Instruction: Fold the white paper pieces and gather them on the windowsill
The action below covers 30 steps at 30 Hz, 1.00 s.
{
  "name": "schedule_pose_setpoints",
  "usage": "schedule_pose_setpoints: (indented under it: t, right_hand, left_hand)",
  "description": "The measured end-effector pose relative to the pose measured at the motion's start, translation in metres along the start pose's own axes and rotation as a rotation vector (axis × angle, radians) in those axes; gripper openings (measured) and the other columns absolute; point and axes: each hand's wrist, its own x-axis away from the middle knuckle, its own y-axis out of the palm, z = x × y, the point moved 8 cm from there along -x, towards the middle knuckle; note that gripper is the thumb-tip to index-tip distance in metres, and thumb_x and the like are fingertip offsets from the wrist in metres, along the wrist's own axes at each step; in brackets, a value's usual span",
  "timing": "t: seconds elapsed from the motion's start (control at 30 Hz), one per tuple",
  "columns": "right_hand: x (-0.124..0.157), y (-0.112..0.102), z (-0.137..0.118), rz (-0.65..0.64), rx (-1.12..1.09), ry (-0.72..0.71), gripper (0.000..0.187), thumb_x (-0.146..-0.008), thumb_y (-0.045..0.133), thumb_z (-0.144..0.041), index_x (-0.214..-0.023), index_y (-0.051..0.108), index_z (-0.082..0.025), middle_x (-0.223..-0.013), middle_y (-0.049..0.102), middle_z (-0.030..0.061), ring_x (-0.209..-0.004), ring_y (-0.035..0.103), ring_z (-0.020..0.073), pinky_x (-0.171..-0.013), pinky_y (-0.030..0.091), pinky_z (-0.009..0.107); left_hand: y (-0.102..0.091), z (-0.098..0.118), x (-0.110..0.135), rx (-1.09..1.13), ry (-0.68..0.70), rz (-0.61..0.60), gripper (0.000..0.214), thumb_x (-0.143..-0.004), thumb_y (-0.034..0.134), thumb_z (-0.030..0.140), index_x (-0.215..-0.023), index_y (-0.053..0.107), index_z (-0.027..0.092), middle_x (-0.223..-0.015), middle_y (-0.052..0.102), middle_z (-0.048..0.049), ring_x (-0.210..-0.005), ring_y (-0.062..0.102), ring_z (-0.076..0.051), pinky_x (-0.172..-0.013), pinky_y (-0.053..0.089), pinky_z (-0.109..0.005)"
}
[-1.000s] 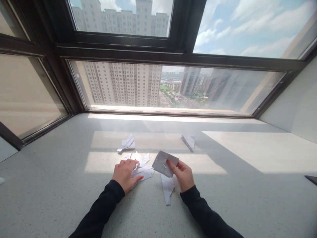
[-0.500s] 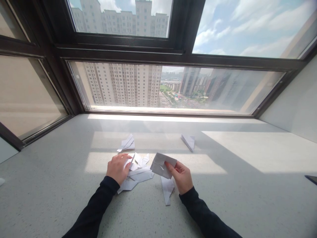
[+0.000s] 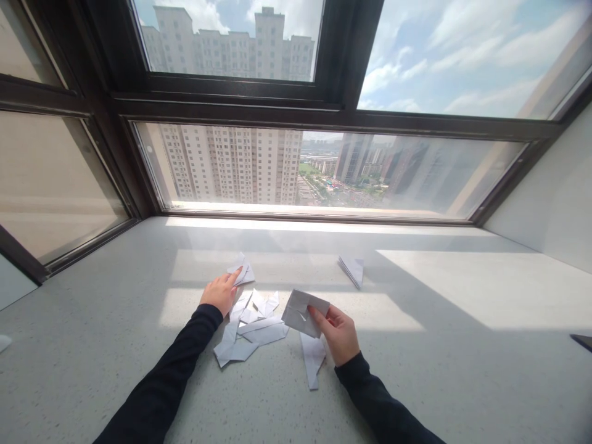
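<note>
My right hand (image 3: 340, 330) pinches a folded square of paper (image 3: 298, 316) between thumb and fingers, held above the sill. With its fingers stretched forward, my left hand (image 3: 221, 291) touches a folded white paper piece (image 3: 246, 274) at the far left; its thumb is partly hidden. Several folded paper pieces (image 3: 264, 331) lie loosely overlapping between the hands. One long folded strip (image 3: 313, 361) rests just below the held square.
The speckled white windowsill (image 3: 416, 382) carries everything. A stack of folded paper triangles (image 3: 352, 271) sits toward the window at right. A dark object (image 3: 583, 341) shows at the right edge, a white one (image 3: 4, 342) at the left. The dark window frame (image 3: 319, 217) bounds the back.
My left hand has moved from the loose pile up to the far-left paper piece, which has shifted slightly right. My right hand keeps the square in nearly the same place. The view has tilted slightly.
</note>
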Motion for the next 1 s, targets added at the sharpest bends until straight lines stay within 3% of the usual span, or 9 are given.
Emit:
schedule_pose_setpoints:
  t: [0.17,0.27,0.33,0.47,0.6,0.7,0.83,0.93,1.0]
  right_hand:
    - [0.0,0.001,0.001,-0.017,0.018,-0.001,0.038,-0.064,0.059,-0.045,-0.084,0.064,-0.014,-0.078,0.066,0.0074,-0.07,0.057,0.0214,-0.053,0.046,0.03]
    - [0.0,0.0,0.0,-0.013,0.016,-0.014,0.038,-0.064,0.059,-0.045,-0.085,0.065,-0.014,-0.078,0.066,0.0072,-0.071,0.057,0.0211,-0.054,0.046,0.03]
    - [0.0,0.0,-0.001,-0.008,0.018,-0.028,0.037,-0.064,0.058,-0.044,-0.085,0.065,-0.014,-0.078,0.066,0.007,-0.071,0.057,0.021,-0.054,0.045,0.029]
    - [0.0,0.002,-0.002,-0.02,0.043,-0.044,0.034,-0.066,0.058,-0.043,-0.085,0.065,-0.015,-0.079,0.066,0.0069,-0.071,0.057,0.021,-0.054,0.045,0.029]
    - [0.0,0.003,0.0,-0.025,0.045,-0.046,0.034,-0.066,0.057,-0.043,-0.084,0.065,-0.015,-0.074,0.066,0.0064,-0.07,0.057,0.0212,-0.053,0.044,0.029]
    - [0.001,0.005,-0.001,-0.038,0.041,-0.05,0.033,-0.067,0.057,-0.042,-0.084,0.064,-0.015,-0.073,0.066,0.0061,-0.071,0.057,0.0216,-0.054,0.045,0.03]
    - [0.003,0.007,-0.004,-0.054,0.042,-0.044,0.031,-0.067,0.057,-0.041,-0.083,0.064,-0.015,-0.078,0.066,0.0067,-0.074,0.057,0.022,-0.056,0.046,0.031]
    - [0.004,0.008,-0.004,-0.068,0.019,-0.028,0.031,-0.066,0.059,-0.041,-0.083,0.065,-0.016,-0.08,0.066,0.0071,-0.074,0.057,0.0223,-0.057,0.046,0.032]
    - [0.004,0.009,-0.004,-0.076,-0.018,-0.015,0.03,-0.065,0.06,-0.04,-0.083,0.065,-0.016,-0.08,0.066,0.0069,-0.074,0.057,0.0221,-0.058,0.047,0.032]
  left_hand:
    - [-0.024,0.018,0.001,-0.083,0.061,0.164,0.039,-0.071,0.045,0.019,-0.109,0.052,0.027,-0.123,0.045,-0.0072,-0.113,0.034,-0.029,-0.088,0.029,-0.041]
    - [-0.019,0.033,-0.008,-0.088,0.113,0.095,0.037,-0.069,0.047,0.018,-0.104,0.054,0.026,-0.129,0.038,-0.0053,-0.12,0.024,-0.029,-0.093,0.021,-0.044]
    - [-0.01,0.032,-0.016,-0.077,0.063,0.012,0.043,-0.067,0.049,0.018,-0.108,0.051,0.026,-0.132,0.034,-0.0052,-0.121,0.02,-0.032,-0.093,0.02,-0.047]
    - [0.009,0.019,-0.027,-0.044,-0.047,-0.091,0.048,-0.067,0.048,0.019,-0.114,0.045,0.026,-0.128,0.038,-0.0097,-0.11,0.038,-0.034,-0.081,0.033,-0.047]
    - [0.011,0.016,-0.026,-0.035,-0.044,-0.082,0.038,-0.072,0.042,0.016,-0.109,0.05,0.023,-0.111,0.054,-0.0102,-0.097,0.051,-0.027,-0.079,0.037,-0.041]
    - [0.0,0.018,-0.02,-0.038,-0.04,-0.015,0.033,-0.079,0.036,0.02,-0.107,0.052,0.024,-0.113,0.054,-0.0093,-0.106,0.044,-0.03,-0.091,0.02,-0.051]
    - [-0.031,0.023,-0.011,-0.001,-0.03,0.181,0.033,-0.081,0.036,0.027,-0.111,0.05,0.029,-0.119,0.049,-0.0081,-0.112,0.036,-0.036,-0.09,0.002,-0.061]
    - [-0.057,0.032,0.001,0.1,0.039,0.304,0.033,-0.081,0.036,0.027,-0.11,0.051,0.028,-0.117,0.051,-0.0094,-0.11,0.041,-0.033,-0.091,0.014,-0.058]
    - [-0.069,0.048,0.014,0.261,0.146,0.322,0.035,-0.083,0.033,0.026,-0.115,0.046,0.027,-0.119,0.049,-0.009,-0.108,0.044,-0.027,-0.09,0.029,-0.048]
